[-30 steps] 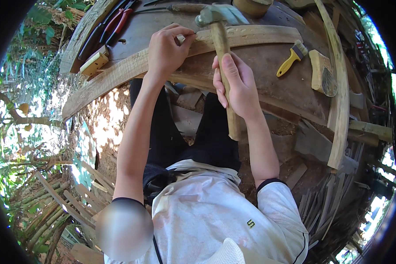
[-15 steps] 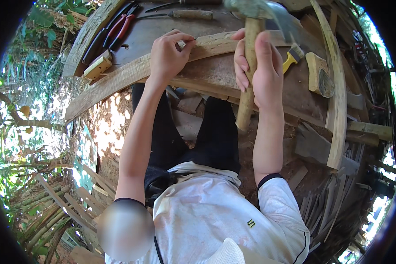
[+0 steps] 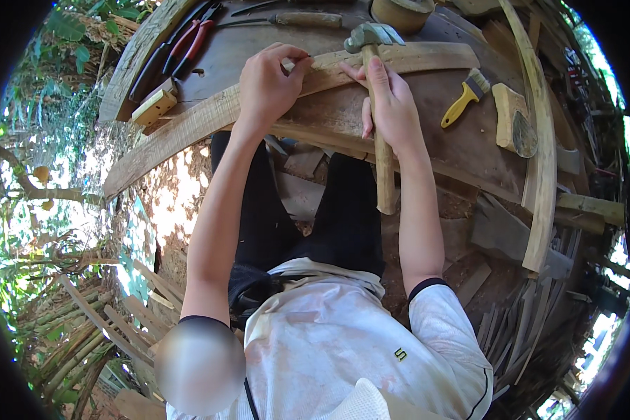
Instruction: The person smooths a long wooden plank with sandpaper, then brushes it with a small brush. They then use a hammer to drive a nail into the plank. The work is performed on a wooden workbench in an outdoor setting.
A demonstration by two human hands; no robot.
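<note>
A long curved wooden piece [image 3: 203, 120] lies across the workbench in front of me, bowing from lower left to upper right. My left hand [image 3: 271, 80] rests on it, thumb and forefinger pinched together at its upper edge. A tiny dark tip shows at the fingertips, too small to name. In my right hand [image 3: 392, 105] is a claw hammer [image 3: 385, 168], gripped round its wooden handle, the thumb along the shaft. Its metal head [image 3: 373, 35] is over the wooden piece, a little right of my left fingertips; whether it touches cannot be made out.
Red-handled pliers [image 3: 192, 47] and a wooden-handled tool [image 3: 304, 19] lie at the back left of the bench [image 3: 462, 150]. A small wooden block [image 3: 154, 106] sits nearer. To the right are a yellow brush [image 3: 463, 100], another block [image 3: 505, 112] and a long wooden strip [image 3: 542, 175].
The hammer has come down and leftward with my right hand, its head now nearer my left fingertips. My left hand stays almost where it was. The brush and a round container show more fully.
</note>
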